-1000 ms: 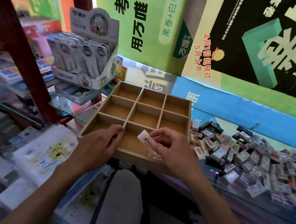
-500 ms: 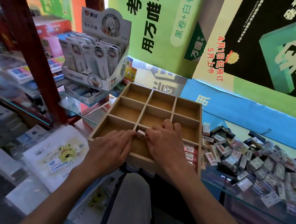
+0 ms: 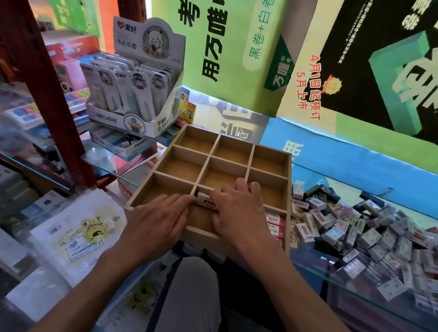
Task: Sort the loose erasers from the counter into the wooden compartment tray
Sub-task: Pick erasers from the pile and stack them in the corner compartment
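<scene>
Tray: a wooden compartment tray (image 3: 272, 154) stood on the glass tabletop (image 3: 342, 283), left of the loose pile.
Eraser: a white eraser (image 3: 205, 199) lay at the far end of the near middle compartment, against its divider.
Right hand: the right hand (image 3: 236, 214) pinched the eraser, fingers curled over the tray.
Left hand: the left hand (image 3: 160, 219) lay flat with straight fingers, tips touching the eraser's left end.
Pile: loose erasers (image 3: 372, 234) were heaped on the tabletop to the right.
Near right compartment: packed erasers (image 3: 274, 222) showed beside the right hand.
</scene>
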Available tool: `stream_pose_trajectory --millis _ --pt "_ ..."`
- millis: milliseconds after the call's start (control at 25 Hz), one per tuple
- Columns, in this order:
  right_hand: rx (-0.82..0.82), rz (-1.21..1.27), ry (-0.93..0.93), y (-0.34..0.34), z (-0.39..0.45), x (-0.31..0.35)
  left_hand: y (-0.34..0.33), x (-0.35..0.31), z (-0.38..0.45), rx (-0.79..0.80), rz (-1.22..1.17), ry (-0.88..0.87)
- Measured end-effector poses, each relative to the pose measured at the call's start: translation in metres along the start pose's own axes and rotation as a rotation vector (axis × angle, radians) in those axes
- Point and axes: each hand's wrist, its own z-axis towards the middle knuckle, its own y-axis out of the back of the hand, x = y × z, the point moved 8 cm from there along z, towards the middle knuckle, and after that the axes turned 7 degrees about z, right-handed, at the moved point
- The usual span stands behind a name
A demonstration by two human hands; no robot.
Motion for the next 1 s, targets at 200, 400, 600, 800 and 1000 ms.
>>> stream_pose_trajectory --millis 200,400,600,800,1000 --pt "0.020 -0.024 -0.009 0.000 -0.001 0.000 0.000 0.000 -0.001 0.014 0.002 0.000" --pt "0.071 -0.001 0.029 0.000 -0.001 -0.002 0.002 -0.002 0.000 0.017 0.028 -0.001" --pt "0.042 0.043 0.017 -0.001 -0.002 -0.008 0.002 -0.002 0.000 0.024 0.010 -0.007" --pt "0.059 0.068 -0.009 -0.005 -0.002 -0.011 0.003 -0.005 0.000 0.021 0.018 -0.016" --pt "-0.023 0.094 -0.048 -0.006 0.002 -0.005 0.004 -0.004 0.000 0.020 0.008 0.010"
